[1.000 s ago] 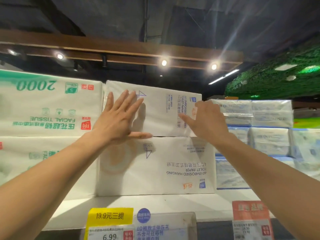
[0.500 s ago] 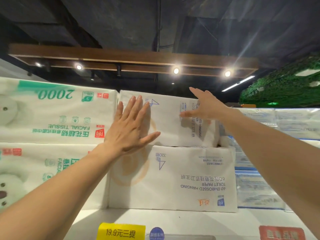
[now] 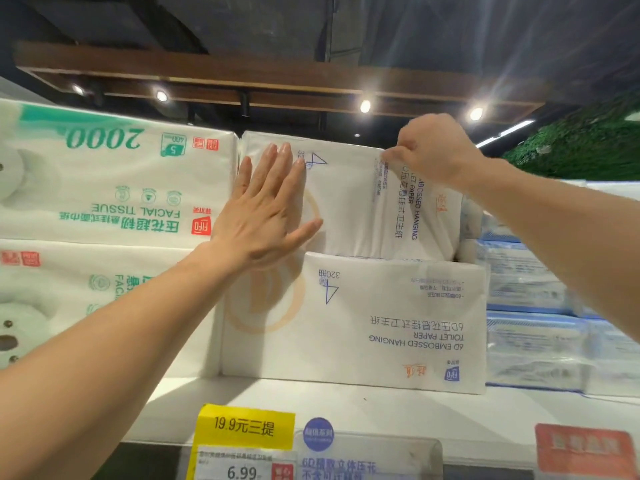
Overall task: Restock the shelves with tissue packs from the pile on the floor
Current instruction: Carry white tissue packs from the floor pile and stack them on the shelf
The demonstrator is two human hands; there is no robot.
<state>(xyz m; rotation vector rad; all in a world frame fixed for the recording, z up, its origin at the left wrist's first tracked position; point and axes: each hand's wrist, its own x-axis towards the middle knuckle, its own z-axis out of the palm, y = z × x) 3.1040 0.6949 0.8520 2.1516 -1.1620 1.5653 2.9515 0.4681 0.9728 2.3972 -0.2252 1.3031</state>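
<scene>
Hands meet on the upper tissue pack [image 3: 346, 202], stacked on a lower pack [image 3: 353, 323] on the white shelf [image 3: 346, 407]. Left hand [image 3: 266, 209] lies flat with fingers spread wide against the pack's left front. Right hand [image 3: 433, 150] pinches the wrapper at the top right edge. Green-printed facial tissue packs [image 3: 114, 181] stand just left; blue-wrapped packs [image 3: 530, 327] sit right. A yellow price tag [image 3: 244, 426] hangs below.

My left hand [image 3: 266, 216] is raised with the arm stretched forward, palm flat, fingers straight and together, thumb splayed out. My right hand [image 3: 433, 150] reaches higher, fingers curled down, thumb and forefinger pinched together
</scene>
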